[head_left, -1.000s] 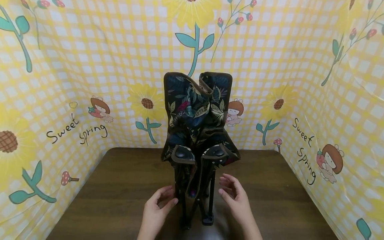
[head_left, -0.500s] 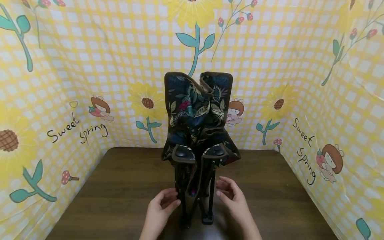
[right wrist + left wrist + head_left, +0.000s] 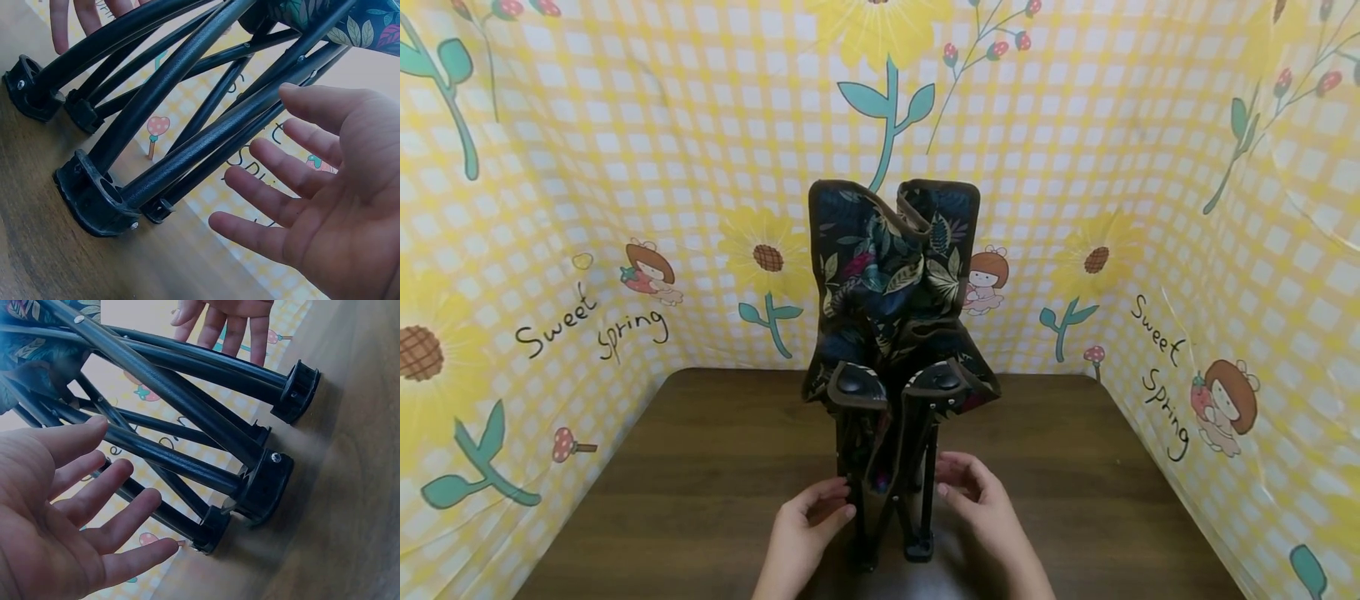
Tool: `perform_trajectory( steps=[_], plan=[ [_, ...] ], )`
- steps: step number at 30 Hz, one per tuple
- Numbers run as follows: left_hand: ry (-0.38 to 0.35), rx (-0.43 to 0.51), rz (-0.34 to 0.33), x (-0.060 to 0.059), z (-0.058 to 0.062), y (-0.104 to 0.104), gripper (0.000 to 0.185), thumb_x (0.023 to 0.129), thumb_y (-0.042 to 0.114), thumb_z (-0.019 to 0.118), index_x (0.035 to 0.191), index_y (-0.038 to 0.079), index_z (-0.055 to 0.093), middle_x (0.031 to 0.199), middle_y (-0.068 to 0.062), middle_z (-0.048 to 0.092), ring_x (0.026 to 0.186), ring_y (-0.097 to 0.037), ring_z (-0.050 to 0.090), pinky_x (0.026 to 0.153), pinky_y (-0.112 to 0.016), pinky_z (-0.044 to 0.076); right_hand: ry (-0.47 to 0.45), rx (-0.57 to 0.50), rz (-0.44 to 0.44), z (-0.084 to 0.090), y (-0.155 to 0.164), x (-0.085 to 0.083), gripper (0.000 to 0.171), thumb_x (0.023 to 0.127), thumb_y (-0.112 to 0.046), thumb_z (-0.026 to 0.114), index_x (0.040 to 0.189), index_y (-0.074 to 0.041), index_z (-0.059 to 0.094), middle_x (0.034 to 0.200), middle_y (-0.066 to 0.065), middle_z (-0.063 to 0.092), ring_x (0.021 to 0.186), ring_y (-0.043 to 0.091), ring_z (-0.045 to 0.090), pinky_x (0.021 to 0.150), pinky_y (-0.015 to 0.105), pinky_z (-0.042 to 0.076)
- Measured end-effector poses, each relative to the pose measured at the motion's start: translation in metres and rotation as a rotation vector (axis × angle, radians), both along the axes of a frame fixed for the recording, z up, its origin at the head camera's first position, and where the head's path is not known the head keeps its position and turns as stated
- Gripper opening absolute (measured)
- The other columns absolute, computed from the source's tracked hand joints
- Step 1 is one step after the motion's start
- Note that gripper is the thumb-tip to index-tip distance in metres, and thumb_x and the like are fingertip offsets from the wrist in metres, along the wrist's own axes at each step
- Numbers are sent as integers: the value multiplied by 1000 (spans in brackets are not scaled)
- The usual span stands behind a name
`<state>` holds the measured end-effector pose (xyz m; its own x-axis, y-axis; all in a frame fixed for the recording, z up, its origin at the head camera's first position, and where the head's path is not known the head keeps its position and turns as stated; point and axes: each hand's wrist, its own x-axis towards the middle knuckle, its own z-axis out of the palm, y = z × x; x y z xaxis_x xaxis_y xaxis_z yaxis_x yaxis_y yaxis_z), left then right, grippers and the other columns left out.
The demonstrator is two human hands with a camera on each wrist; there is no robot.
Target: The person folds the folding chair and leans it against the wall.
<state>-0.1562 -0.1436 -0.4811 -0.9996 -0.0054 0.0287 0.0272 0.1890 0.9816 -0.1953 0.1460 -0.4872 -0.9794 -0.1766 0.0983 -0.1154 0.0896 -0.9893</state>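
A folded camping chair [image 3: 895,275] with dark leaf-print fabric stands upright on the brown table [image 3: 700,492]. Its black metal legs [image 3: 181,400] [image 3: 187,94] end in plastic feet [image 3: 265,484] [image 3: 87,194] that rest on the wood. My left hand [image 3: 805,533] is open just left of the legs, fingers spread close to a tube [image 3: 169,459] without gripping it. Just right of the legs, my right hand [image 3: 981,508] is open as well, its fingers [image 3: 275,187] straight and close beside the tubes.
Yellow checked backdrop panels [image 3: 587,208] with flowers and "Sweet Spring" lettering enclose the table at the back and both sides. Bare wood lies left [image 3: 647,517] and right [image 3: 1112,500] of the chair.
Both hands have drawn inward toward the chair's legs, the right one most. The chair has not moved.
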Motion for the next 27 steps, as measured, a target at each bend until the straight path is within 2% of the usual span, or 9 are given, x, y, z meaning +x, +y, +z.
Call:
perform_trajectory(
  steps=[11,20,27],
  plan=[
    [-1,27,-37,-1,-3,5,40,90,19,80,127,5,69,121,-12,72,111,-24,70,91,-22,57,-44,13,65,-3,1,0,41,95,-14,73,134,-9,61,127,14,66,120,31,62,97,27,53],
    [-16,18,-49,-3,-6,9,45,88,19,82,127,1,68,120,-13,72,108,-23,68,88,-22,56,-41,58,82,-9,-2,-2,40,94,-15,74,132,-9,62,125,12,67,113,25,65,92,27,54],
    [-23,49,-66,-5,-12,11,43,88,14,82,126,1,67,117,-16,71,104,-21,68,87,-22,55,-67,36,107,-10,-3,-2,43,93,-15,75,133,-6,61,126,15,66,115,29,63,92,27,55]
  ],
)
